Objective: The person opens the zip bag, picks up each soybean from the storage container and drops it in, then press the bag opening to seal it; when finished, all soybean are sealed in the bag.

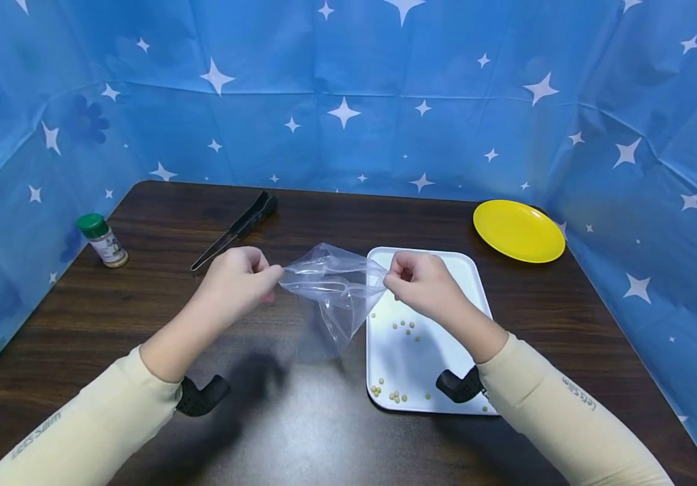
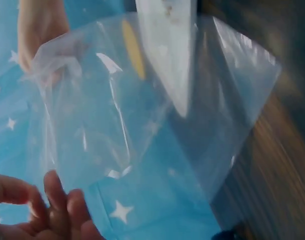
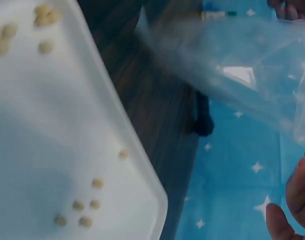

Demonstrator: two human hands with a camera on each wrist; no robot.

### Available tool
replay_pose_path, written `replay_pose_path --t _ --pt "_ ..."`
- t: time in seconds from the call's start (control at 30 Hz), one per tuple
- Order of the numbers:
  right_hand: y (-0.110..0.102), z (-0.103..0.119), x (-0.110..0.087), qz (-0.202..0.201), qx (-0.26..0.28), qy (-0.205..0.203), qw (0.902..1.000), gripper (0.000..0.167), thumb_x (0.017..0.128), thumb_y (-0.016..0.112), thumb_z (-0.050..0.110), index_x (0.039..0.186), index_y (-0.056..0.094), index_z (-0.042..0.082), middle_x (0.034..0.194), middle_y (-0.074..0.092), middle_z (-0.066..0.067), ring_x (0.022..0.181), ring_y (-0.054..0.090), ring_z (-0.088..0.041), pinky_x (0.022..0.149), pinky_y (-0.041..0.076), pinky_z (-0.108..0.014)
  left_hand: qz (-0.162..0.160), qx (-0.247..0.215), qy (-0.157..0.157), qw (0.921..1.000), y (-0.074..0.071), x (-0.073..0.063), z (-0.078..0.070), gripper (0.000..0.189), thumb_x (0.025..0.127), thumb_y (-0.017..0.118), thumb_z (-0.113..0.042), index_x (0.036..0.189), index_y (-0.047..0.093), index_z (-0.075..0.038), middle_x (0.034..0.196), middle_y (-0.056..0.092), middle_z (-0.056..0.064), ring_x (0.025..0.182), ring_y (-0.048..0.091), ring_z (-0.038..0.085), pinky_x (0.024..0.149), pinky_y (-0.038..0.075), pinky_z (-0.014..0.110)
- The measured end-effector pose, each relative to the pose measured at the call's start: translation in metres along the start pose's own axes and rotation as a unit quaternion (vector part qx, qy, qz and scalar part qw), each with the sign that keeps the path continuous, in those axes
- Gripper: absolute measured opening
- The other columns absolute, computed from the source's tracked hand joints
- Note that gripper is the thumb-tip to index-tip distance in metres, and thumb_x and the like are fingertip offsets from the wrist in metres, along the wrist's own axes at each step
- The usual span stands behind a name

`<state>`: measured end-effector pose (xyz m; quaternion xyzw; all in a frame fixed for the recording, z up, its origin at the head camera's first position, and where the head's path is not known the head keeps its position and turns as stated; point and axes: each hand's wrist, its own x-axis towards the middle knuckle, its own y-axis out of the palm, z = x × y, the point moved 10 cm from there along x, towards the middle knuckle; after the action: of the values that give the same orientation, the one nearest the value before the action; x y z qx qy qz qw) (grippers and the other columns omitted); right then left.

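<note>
The person is holding up a clear plastic bag (image 1: 336, 287) between both hands: the left hand (image 1: 241, 273) is pinching its left side, and the right hand (image 1: 422, 280) is pinching its right side. The bag is hanging slack in the middle, its loose end drooping toward me over the worktop (image 1: 69, 310), though I can't tell whether it is touching. Its right part is overlapping the left edge of a white tray (image 1: 399, 361), where small pale-yellow balls (image 1: 397, 397) are lying in scattered groups, mostly along the near side and toward the left. Black-handled tongs (image 1: 241, 223) are resting at the far left, a green-capped shaker (image 1: 102, 240) is standing farther left, and a yellow plate (image 1: 518, 231) is sitting far right.
</note>
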<state>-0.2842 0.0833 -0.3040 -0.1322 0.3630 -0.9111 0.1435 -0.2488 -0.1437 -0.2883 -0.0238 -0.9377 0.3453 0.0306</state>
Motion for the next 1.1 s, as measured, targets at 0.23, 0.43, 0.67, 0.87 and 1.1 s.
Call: replay_pose_path --t 0.23,0.43,0.67,0.87,1.1 --pt "0.008 0.022 -0.002 0.032 0.050 -0.031 0.9977 0.017 0.091 0.054 0.013 0.074 0.054 0.010 0.064 0.058 -0.006 0.056 0.052 -0.021 0.051 0.044 -0.032 -0.047 -0.112 0.115 0.9859 0.004 -0.009 -0.029 0.020 0.090 0.063 -0.027 0.084 0.055 -0.009 0.073 0.056 0.007 0.061 0.049 0.019 0.051 0.042 0.028" --pt "0.010 0.028 0.000 0.052 0.118 -0.048 0.9905 0.018 0.094 0.050 0.009 0.076 0.054 0.005 0.062 0.056 -0.006 0.056 0.051 -0.029 0.048 0.039 -0.029 -0.067 -0.189 0.100 0.9745 0.004 -0.008 -0.025 0.041 0.081 0.073 -0.028 0.103 0.048 -0.004 0.087 0.051 0.009 0.074 0.053 0.020 0.058 0.047 0.024" --pt "0.013 0.024 0.001 0.072 0.134 -0.052 0.9869 0.018 0.095 0.049 0.009 0.079 0.056 0.002 0.062 0.053 -0.007 0.053 0.044 -0.023 0.049 0.038 -0.029 -0.031 -0.236 0.137 0.9615 0.008 -0.002 -0.029 0.031 0.098 0.049 -0.025 0.115 0.050 0.001 0.106 0.053 0.012 0.090 0.055 0.024 0.070 0.049 0.033" --pt "0.020 0.026 0.000 0.104 0.176 -0.076 0.9759 0.018 0.095 0.048 0.005 0.079 0.054 0.002 0.062 0.050 -0.010 0.054 0.043 -0.021 0.050 0.037 -0.027 -0.020 -0.204 0.169 0.9640 0.005 0.017 -0.018 0.039 0.102 0.036 -0.021 0.134 0.040 0.001 0.137 0.041 0.014 0.126 0.037 0.026 0.101 0.032 0.046" --pt "0.025 0.027 -0.002 0.122 0.224 -0.093 0.9624 0.018 0.097 0.046 0.005 0.080 0.051 0.001 0.062 0.046 -0.016 0.059 0.046 -0.025 0.056 0.040 -0.029 -0.002 -0.111 0.157 0.9814 0.009 0.039 0.011 0.028 0.099 0.048 -0.020 0.118 0.058 -0.002 0.113 0.060 0.013 0.101 0.052 0.023 0.083 0.045 0.035"
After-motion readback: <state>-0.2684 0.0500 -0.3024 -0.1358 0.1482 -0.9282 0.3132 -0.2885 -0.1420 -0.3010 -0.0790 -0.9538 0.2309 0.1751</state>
